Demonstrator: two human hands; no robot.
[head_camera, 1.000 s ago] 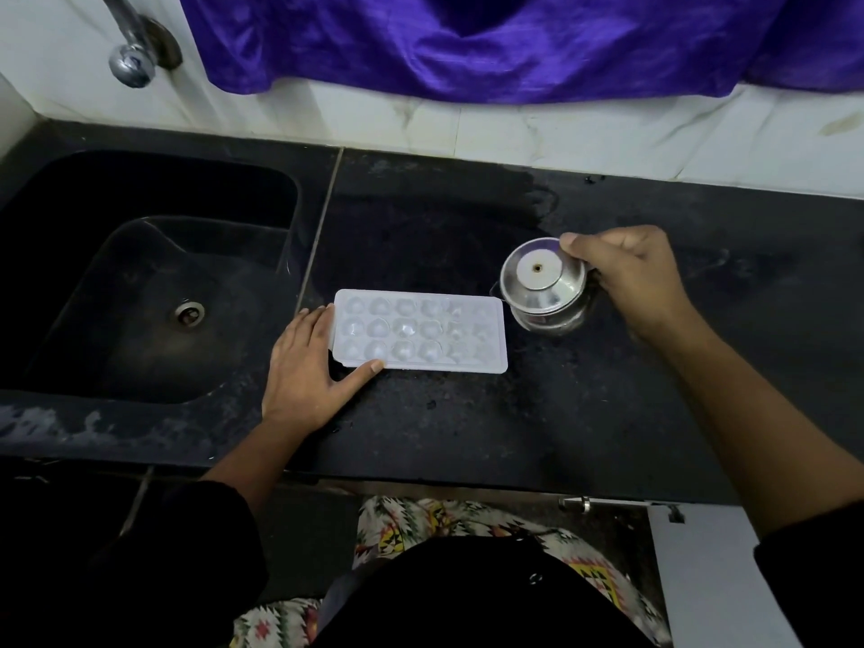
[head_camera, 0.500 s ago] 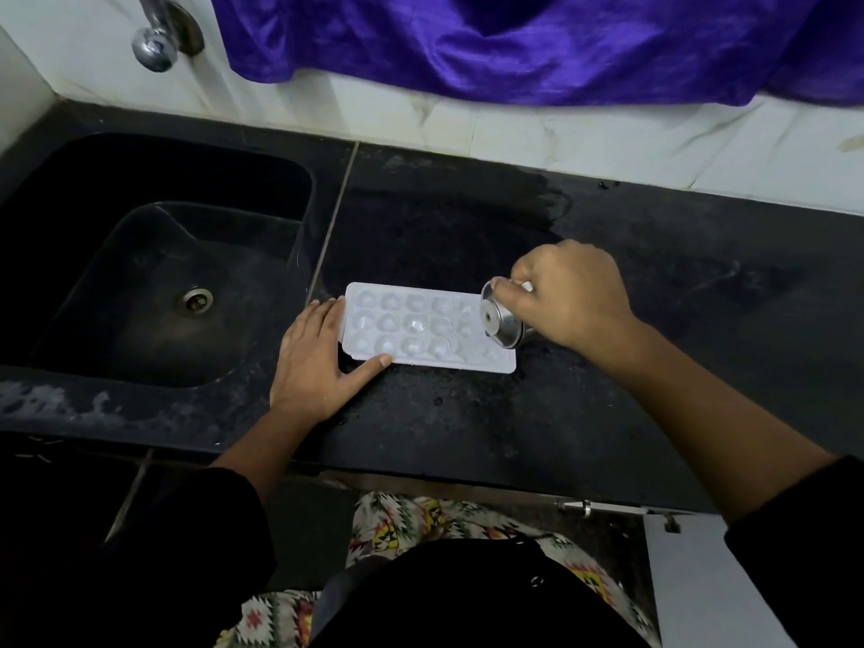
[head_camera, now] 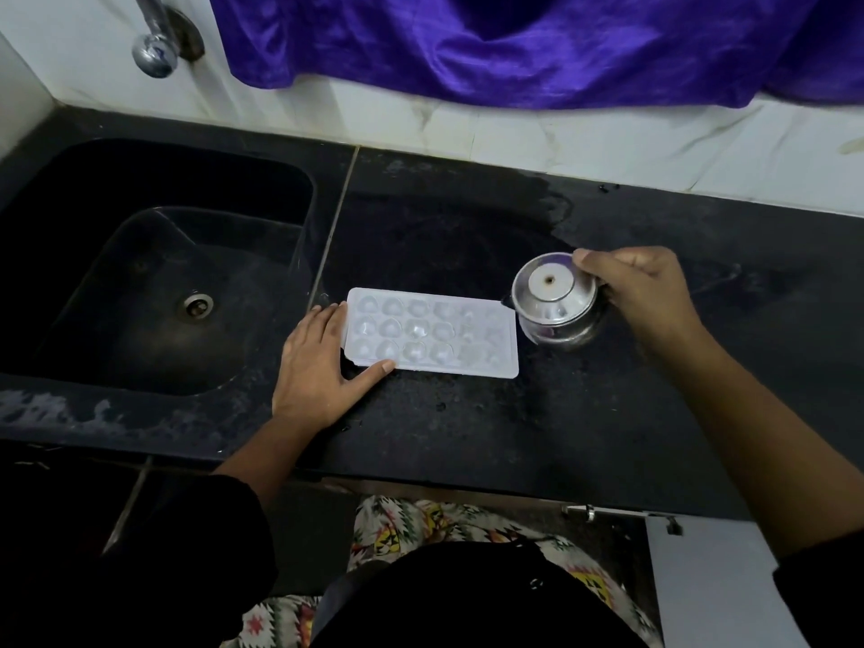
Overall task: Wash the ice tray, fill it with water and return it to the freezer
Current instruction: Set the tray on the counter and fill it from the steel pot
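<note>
A white ice tray [head_camera: 432, 332] with several round cells lies flat on the black counter [head_camera: 467, 423], just right of the sink. My left hand [head_camera: 318, 367] rests flat on the counter against the tray's left end, thumb along its near edge. My right hand [head_camera: 640, 292] grips a small steel cup [head_camera: 554, 301] by its rim. The cup stands upright on the counter beside the tray's right end. Whether the cells hold water is hard to tell.
A black sink [head_camera: 154, 282] with a round drain [head_camera: 197, 305] lies at the left, a steel tap [head_camera: 154, 44] above it on the white wall. Purple cloth [head_camera: 514, 44] hangs over the back wall. The counter's front edge runs just before my body.
Half a second ago my right hand held the cup tipped over the tray's right end. It has since moved right, and the cup stands upright beside the tray. My left hand has stayed put.
</note>
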